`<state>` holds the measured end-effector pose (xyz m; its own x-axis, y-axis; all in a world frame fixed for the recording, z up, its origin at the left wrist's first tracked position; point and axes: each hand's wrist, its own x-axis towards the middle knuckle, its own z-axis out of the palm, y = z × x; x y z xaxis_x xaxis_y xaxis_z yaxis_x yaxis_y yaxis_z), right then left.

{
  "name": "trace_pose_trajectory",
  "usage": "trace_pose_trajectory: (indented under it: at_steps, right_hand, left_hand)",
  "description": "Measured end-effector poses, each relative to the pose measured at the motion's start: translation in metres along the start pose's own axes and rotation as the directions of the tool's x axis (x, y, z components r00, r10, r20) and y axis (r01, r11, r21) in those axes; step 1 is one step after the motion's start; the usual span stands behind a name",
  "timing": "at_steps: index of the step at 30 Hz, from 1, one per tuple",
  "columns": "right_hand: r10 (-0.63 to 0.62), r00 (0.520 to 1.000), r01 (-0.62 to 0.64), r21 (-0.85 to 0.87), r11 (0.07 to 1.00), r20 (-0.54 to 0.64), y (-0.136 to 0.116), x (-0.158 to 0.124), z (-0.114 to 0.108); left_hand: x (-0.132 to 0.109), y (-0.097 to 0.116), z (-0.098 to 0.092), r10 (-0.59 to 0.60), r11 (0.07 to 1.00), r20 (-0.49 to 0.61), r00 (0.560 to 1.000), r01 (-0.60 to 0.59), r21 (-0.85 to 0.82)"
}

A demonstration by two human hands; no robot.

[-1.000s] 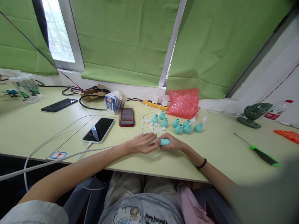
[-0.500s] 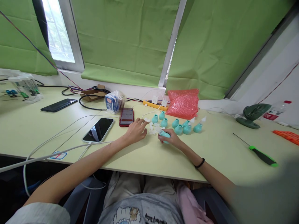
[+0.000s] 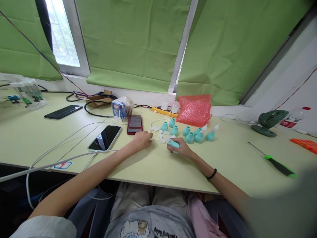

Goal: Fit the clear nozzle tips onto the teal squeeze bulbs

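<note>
A teal rubber bulb (image 3: 174, 143) lies tilted in my right hand (image 3: 182, 147), its open neck facing up and to the left. My fingers wrap round it just above the table. My left hand (image 3: 143, 140) rests near the red phone, its fingers curled together; whatever may be in them is hidden. Between the two hands lie small white translucent plastic pieces (image 3: 162, 137) in a loose cluster. Several more teal bulbs (image 3: 189, 137) stand behind and to the right of my right hand. Two of them carry white pointed tips, one being the bulb (image 3: 210, 136) at the right end.
Behind my left hand lies a red phone (image 3: 135, 125), with a white-edged phone (image 3: 104, 138) on a cable to its left. A pink bubble-wrap pouch (image 3: 193, 109) and a yellow power strip (image 3: 164, 112) are at the back. A screwdriver (image 3: 279, 165) and a green fan (image 3: 269, 122) are on the right.
My left hand has drawn back a little to the left and its fingers have curled in, away from the white pieces. My right hand keeps the teal bulb in nearly the same place.
</note>
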<state>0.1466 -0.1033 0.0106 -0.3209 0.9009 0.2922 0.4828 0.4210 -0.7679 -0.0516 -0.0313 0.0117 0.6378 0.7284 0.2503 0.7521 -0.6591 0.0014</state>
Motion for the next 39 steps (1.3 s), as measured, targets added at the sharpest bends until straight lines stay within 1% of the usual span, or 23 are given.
trace_pose_trajectory:
  at_steps: [4,7,10,12,14,17,20,25,28,31,33,35,37,39]
  right_hand:
    - [-0.004,0.998,0.003,-0.024,1.000,-0.065,-0.001,-0.001,0.003]
    - [-0.008,0.982,0.001,-0.040,0.999,-0.189,0.001,0.000,0.002]
    - [-0.010,0.933,-0.007,-0.045,0.999,-0.359,0.003,0.002,-0.004]
    - [-0.012,0.894,-0.010,-0.047,0.999,-0.448,0.005,0.002,-0.007]
    - [-0.015,0.871,-0.011,-0.051,0.999,-0.491,0.006,0.003,-0.008]
    - [-0.017,0.878,-0.012,-0.057,0.998,-0.479,0.007,0.003,-0.005]
    - [-0.019,0.903,-0.013,-0.071,0.997,-0.428,0.009,0.004,-0.001]
    - [-0.025,0.941,-0.017,-0.120,0.993,-0.338,0.010,0.001,0.001]
    - [-0.043,0.969,0.004,-0.157,0.988,-0.242,0.005,-0.002,0.003]
    - [-0.064,0.989,0.037,-0.196,0.980,-0.130,-0.001,-0.004,0.007]
    - [-0.073,0.993,0.050,-0.233,0.971,-0.093,-0.004,-0.005,0.009]
    - [-0.080,0.992,0.050,-0.285,0.957,-0.094,-0.004,-0.004,0.011]
    - [-0.082,0.990,0.038,-0.339,0.940,-0.118,-0.002,-0.004,0.012]
    - [-0.079,0.985,0.014,-0.383,0.923,-0.155,0.000,-0.003,0.012]
  left_hand:
    - [0.001,0.002,0.001,0.092,0.993,-0.082,0.992,-0.098,-0.071]
    - [0.001,0.005,0.005,0.184,0.974,-0.138,0.973,-0.199,-0.109]
    - [0.002,0.010,0.010,0.287,0.943,-0.172,0.943,-0.309,-0.121]
    - [0.003,0.014,0.013,0.350,0.920,-0.176,0.920,-0.373,-0.121]
    - [0.006,0.016,0.018,0.394,0.901,-0.168,0.904,-0.416,-0.124]
    - [0.011,0.015,0.026,0.411,0.892,-0.146,0.900,-0.430,-0.137]
    - [0.015,0.011,0.030,0.378,0.905,-0.136,0.916,-0.396,-0.153]
    - [0.016,0.005,0.028,0.252,0.939,-0.168,0.953,-0.283,-0.197]
    - [0.016,0.003,0.027,0.172,0.939,-0.199,0.965,-0.221,-0.262]
    - [0.016,0.003,0.027,0.090,0.914,-0.225,0.970,-0.170,-0.368]
    - [0.017,0.003,0.025,0.036,0.876,-0.241,0.970,-0.147,-0.460]
    - [0.017,0.004,0.020,-0.020,0.813,-0.257,0.966,-0.134,-0.567]
    - [0.016,0.006,0.012,-0.080,0.720,-0.264,0.961,-0.128,-0.682]
    - [0.015,0.007,0.005,-0.125,0.595,-0.242,0.962,-0.122,-0.795]
